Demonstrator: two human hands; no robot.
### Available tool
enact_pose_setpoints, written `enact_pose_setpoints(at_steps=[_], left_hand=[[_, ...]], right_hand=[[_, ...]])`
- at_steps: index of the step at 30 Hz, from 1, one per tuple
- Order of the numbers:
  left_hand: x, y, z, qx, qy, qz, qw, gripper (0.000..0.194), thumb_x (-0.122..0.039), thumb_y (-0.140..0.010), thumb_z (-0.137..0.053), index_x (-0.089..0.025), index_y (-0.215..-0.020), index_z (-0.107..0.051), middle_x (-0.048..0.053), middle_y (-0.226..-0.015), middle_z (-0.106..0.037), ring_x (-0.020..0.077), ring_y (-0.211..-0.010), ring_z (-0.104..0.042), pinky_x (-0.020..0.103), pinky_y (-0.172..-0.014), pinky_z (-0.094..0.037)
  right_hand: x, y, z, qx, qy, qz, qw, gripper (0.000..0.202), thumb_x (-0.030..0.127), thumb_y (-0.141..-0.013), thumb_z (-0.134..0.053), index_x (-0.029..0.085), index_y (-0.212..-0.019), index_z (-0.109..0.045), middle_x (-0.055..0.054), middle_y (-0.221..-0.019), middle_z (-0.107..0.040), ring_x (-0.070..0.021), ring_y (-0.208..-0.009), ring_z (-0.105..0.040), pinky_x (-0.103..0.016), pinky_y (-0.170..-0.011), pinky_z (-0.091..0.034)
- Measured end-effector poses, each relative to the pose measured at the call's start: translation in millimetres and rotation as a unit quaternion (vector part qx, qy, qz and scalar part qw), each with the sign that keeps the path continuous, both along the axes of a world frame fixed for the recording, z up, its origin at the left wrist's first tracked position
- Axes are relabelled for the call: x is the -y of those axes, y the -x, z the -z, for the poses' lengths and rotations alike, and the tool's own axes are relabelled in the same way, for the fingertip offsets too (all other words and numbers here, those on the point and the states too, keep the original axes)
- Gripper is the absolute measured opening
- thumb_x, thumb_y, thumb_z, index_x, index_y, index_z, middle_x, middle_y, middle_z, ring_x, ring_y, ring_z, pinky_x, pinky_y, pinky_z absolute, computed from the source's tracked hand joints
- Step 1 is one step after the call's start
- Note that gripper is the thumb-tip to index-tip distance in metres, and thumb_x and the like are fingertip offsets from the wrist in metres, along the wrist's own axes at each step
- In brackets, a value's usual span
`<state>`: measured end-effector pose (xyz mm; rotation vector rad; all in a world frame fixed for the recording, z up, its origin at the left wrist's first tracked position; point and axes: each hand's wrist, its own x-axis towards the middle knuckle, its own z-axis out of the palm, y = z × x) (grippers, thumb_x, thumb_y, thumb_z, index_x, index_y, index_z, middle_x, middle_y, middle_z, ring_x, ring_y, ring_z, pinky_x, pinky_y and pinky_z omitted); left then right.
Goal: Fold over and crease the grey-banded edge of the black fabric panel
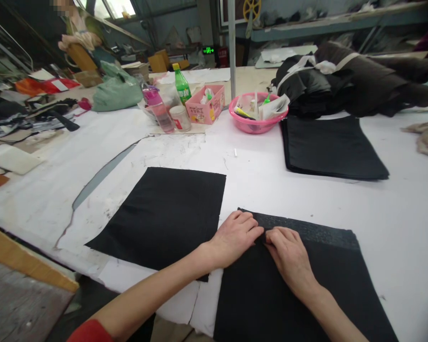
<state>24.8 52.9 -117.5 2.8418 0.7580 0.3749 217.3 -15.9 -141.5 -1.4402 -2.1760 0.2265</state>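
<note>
Directly in front of me lies a black fabric panel [288, 294] with a shinier, speckled strip [321, 232] along its far edge. My left hand [237, 235] is at the panel's far left corner, its fingers closed on the cloth near the edge. Close beside it, my right hand [288, 254] pinches the same panel just below the strip. The fingertips of both hands nearly meet, and what lies between them is partly hidden. To the left, a second black fabric panel [167, 213] lies flat, partly behind my left forearm.
A stack of black panels [335, 147] lies at the back right, with dark bundled cloth [317, 80] behind it. A pink basin [257, 124], a pink box [207, 107], a jar [180, 118] and bottles stand at the back. The white table covering [103, 190] is torn at left.
</note>
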Motion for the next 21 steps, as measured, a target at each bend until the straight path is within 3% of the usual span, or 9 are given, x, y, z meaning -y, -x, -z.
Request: enact_pose_setpoints(at_steps=[4,9,12,14,16,19,21], left_hand=[[-18.8,6.0,0.0,-0.041,0.006,-0.028,0.999,0.022,-0.037,-0.084,-0.071,-0.018,-0.081,-0.06,0.003,-0.092,-0.056,0.0216,-0.097,-0.05,0.037,-0.089,-0.039],[-29.2,36.6,-10.8,-0.084,-0.018,-0.087,0.993,0.034,-0.048,-0.079,-0.073,-0.017,-0.073,-0.059,0.004,-0.087,-0.053,0.0231,-0.094,-0.049,0.038,-0.085,-0.038],[-26.7,37.5,-16.9,-0.074,-0.032,-0.114,0.99,0.043,-0.056,-0.074,-0.072,-0.016,-0.085,-0.06,0.007,-0.097,-0.056,0.0259,-0.1,-0.048,0.041,-0.088,-0.038],[-22.6,27.3,-16.0,-0.049,-0.021,-0.09,0.994,0.05,-0.055,-0.075,-0.073,-0.016,-0.103,-0.059,0.008,-0.108,-0.056,0.0269,-0.108,-0.047,0.041,-0.092,-0.037],[-19.1,14.4,-10.6,-0.039,0.001,-0.041,0.998,0.044,-0.045,-0.08,-0.073,-0.018,-0.111,-0.057,0.007,-0.109,-0.058,0.0253,-0.108,-0.048,0.039,-0.092,-0.037],[-17.9,2.4,0.5,-0.047,0.045,-0.005,0.998,0.015,-0.032,-0.088,-0.066,-0.02,-0.095,-0.06,0.003,-0.092,-0.06,0.0216,-0.097,-0.052,0.036,-0.085,-0.038],[-19.2,1.8,5.5,-0.046,0.074,-0.01,0.996,0.012,-0.03,-0.091,-0.063,-0.019,-0.087,-0.06,0.001,-0.087,-0.06,0.0203,-0.092,-0.052,0.034,-0.081,-0.037]], right_hand=[[0.9,-2.7,6.1,-0.008,-0.023,0.028,0.999,0.006,0.016,-0.095,-0.054,0.019,-0.098,-0.051,-0.004,-0.094,-0.056,-0.0197,-0.095,-0.052,-0.036,-0.089,-0.039],[1.5,-6.8,11.7,-0.012,-0.021,0.053,0.998,0.025,0.018,-0.092,-0.061,0.018,-0.114,-0.051,-0.005,-0.102,-0.059,-0.0216,-0.099,-0.052,-0.037,-0.087,-0.039],[1.6,-7.3,11.3,-0.007,-0.017,0.05,0.999,0.025,0.017,-0.092,-0.06,0.019,-0.115,-0.052,-0.004,-0.1,-0.059,-0.0219,-0.1,-0.051,-0.037,-0.088,-0.039],[1.7,-6.4,9.9,-0.004,-0.016,0.05,0.999,0.023,0.017,-0.092,-0.059,0.019,-0.115,-0.053,-0.004,-0.098,-0.059,-0.0219,-0.1,-0.051,-0.038,-0.089,-0.039],[1.6,-5.3,7.9,-0.004,-0.013,0.05,0.999,0.022,0.018,-0.092,-0.059,0.019,-0.113,-0.054,-0.004,-0.097,-0.059,-0.0215,-0.099,-0.051,-0.037,-0.089,-0.038],[1.2,-8.6,4.7,0.004,-0.004,0.05,0.999,0.014,0.022,-0.093,-0.06,0.02,-0.106,-0.055,-0.003,-0.092,-0.058,-0.0206,-0.097,-0.051,-0.037,-0.088,-0.038],[2.1,-20.1,3.6,0.027,-0.001,0.056,0.998,0.012,0.029,-0.092,-0.061,0.02,-0.096,-0.056,-0.002,-0.088,-0.058,-0.0211,-0.096,-0.052,-0.037,-0.088,-0.037]])
